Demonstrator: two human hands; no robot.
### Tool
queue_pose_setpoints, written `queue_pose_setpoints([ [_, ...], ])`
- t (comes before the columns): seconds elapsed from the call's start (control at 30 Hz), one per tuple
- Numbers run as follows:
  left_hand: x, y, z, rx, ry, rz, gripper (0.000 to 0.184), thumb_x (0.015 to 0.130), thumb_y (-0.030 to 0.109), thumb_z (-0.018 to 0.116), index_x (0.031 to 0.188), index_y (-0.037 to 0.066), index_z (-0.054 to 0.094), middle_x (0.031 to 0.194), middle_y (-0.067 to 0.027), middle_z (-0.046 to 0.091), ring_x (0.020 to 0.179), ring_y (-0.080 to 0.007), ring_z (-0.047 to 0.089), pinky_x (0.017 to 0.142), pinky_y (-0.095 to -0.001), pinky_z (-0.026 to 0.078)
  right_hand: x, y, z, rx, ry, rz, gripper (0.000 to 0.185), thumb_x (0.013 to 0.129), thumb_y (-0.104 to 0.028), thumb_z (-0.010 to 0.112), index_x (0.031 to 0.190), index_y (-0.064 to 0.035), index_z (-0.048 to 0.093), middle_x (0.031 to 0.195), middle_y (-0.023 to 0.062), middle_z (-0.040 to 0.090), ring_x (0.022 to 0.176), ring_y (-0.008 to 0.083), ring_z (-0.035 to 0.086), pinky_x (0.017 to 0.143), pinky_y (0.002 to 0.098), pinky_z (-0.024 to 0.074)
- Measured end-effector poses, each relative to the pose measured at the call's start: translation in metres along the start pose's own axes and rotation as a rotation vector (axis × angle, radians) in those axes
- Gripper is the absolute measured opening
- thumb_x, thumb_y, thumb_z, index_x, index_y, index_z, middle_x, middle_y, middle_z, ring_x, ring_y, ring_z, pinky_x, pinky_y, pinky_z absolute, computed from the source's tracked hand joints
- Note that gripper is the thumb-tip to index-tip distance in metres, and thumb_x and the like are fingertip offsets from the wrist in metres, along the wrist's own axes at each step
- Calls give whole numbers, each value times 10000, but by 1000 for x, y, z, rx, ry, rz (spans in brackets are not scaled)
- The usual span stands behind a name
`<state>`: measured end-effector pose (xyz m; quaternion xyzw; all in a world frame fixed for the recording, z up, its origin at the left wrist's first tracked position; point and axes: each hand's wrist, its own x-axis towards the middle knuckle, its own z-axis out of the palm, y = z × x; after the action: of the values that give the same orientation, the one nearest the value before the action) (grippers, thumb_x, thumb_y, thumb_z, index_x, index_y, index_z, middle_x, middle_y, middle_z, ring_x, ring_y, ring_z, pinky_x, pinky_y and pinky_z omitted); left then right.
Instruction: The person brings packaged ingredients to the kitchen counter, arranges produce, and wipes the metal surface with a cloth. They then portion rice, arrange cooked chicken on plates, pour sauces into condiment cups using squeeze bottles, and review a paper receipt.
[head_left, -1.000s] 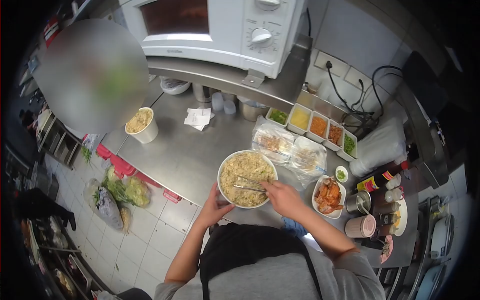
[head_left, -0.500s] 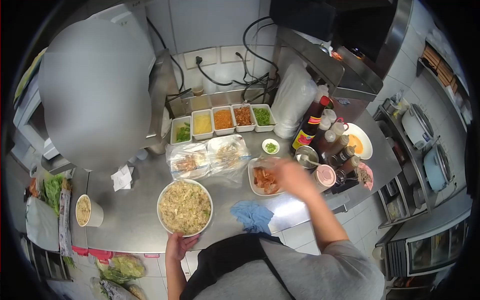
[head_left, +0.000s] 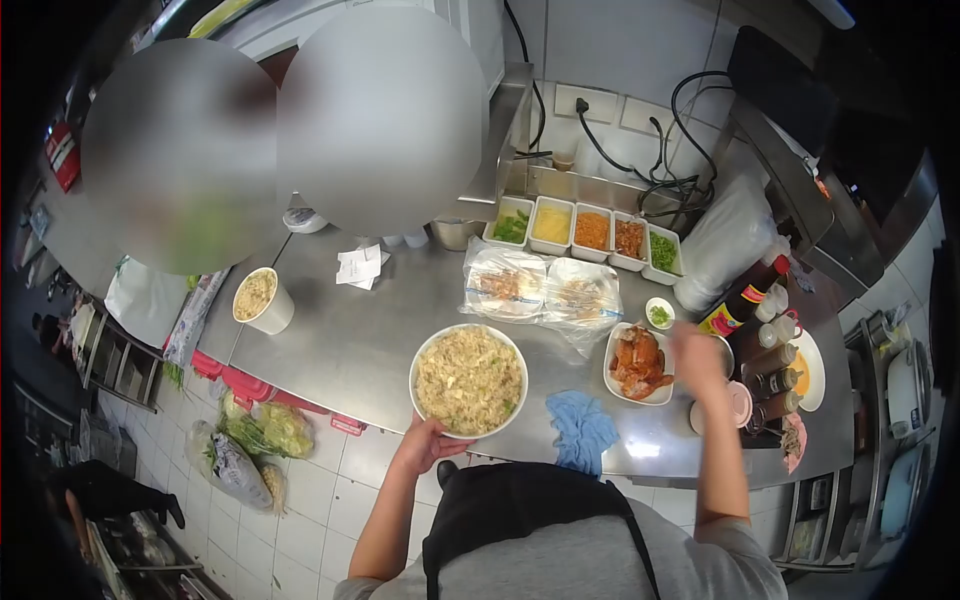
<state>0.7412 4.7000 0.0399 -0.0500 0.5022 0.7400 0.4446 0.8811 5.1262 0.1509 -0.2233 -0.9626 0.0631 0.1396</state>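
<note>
A large white bowl of fried rice (head_left: 468, 380) is at the front edge of the steel counter. My left hand (head_left: 428, 446) grips its lower rim, with fingers under the bowl. My right hand (head_left: 698, 362) is over the counter, between a white dish of browned chicken (head_left: 640, 364) and a metal pot (head_left: 722, 350). Its fingers are smeared by motion, and whether they hold anything cannot be made out. Just behind the chicken sits a small bowl of chopped green onion (head_left: 660, 314). A blue cloth (head_left: 582, 430) lies between the rice bowl and my right arm.
Plastic-wrapped food packs (head_left: 545, 290) lie behind the rice bowl, below several topping containers (head_left: 592, 232). Sauce bottles (head_left: 772, 365) and a white plate (head_left: 808, 372) stand at the right. A tub of rice (head_left: 265, 302) and paper slips (head_left: 360, 266) are at the left.
My right hand has left the rice bowl and moved right, past the chicken toward the pot. The tongs seen in it earlier are no longer visible. My left hand stays on the bowl.
</note>
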Motion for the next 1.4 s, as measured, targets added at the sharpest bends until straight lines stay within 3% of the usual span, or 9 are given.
queue_pose_setpoints([
  [0.13,-17,-12,-3,-10,-27,-23,732,814,30,402,1397,190,-11,1269,-259,447,909,-397,640,707,-401,591,12,-110,68,854,-438,-245,571,945,-424,435,1371,-49,375,1342,170,467,1253,271,440,1050,334,314],
  [0.27,-22,-11,-9,38,-42,-79,675,848,58,403,1398,162,26,1329,-222,397,967,-376,625,789,-411,567,24,-184,121,960,-637,-269,585,966,-431,357,1390,-29,329,1417,180,364,1315,273,350,1082,367,251],
  [0.37,-22,-2,-9,96,-104,-91,667,875,90,409,1406,172,15,1349,-192,387,997,-368,613,798,-392,555,22,-210,142,744,-453,-481,559,973,-414,336,1381,-32,348,1382,174,417,1290,277,384,1095,403,205],
  [0.47,-13,-3,-27,77,-165,-157,725,864,60,445,1412,212,-4,1360,-186,365,1055,-356,583,826,-415,536,15,-218,95,705,-788,-568,533,980,-411,299,1396,-81,348,1427,129,368,1344,242,302,1113,404,152],
  [0.67,-9,-6,-31,-102,-194,-89,642,848,43,496,1386,111,153,1345,-196,366,1093,-374,543,850,-458,527,-22,-205,68,834,-343,-421,400,962,-305,413,1277,-74,500,1237,120,556,1150,246,509,1021,443,279],
  [0.8,5,-21,-28,-222,-213,-59,692,747,34,526,1371,111,237,1337,-184,387,1119,-399,514,867,-514,507,-51,-180,48,963,-394,-497,296,890,-119,550,1174,-36,567,1069,140,632,940,266,625,839,389,464],
  [0.93,3,-27,-9,-186,-26,52,752,661,93,587,1351,3,302,1322,-193,425,1224,-353,439,986,-517,430,-79,-127,7,915,-73,-306,284,810,-52,588,1091,-15,594,982,141,651,877,297,635,761,383,493],
  [1.2,37,-51,66,-486,114,434,523,835,86,396,1318,-93,306,1302,-223,445,1203,-350,454,1052,-466,380,-91,112,-58,465,576,333,255,754,-52,632,1002,1,615,903,161,654,818,293,644,743,357,505],
  [1.4,63,-67,86,-311,292,531,489,887,55,377,1354,-39,267,1297,-241,446,1146,-342,515,980,-416,450,-38,232,-20,368,195,434,640,659,-240,774,1168,12,480,1011,242,616,973,380,595,831,426,466],
])
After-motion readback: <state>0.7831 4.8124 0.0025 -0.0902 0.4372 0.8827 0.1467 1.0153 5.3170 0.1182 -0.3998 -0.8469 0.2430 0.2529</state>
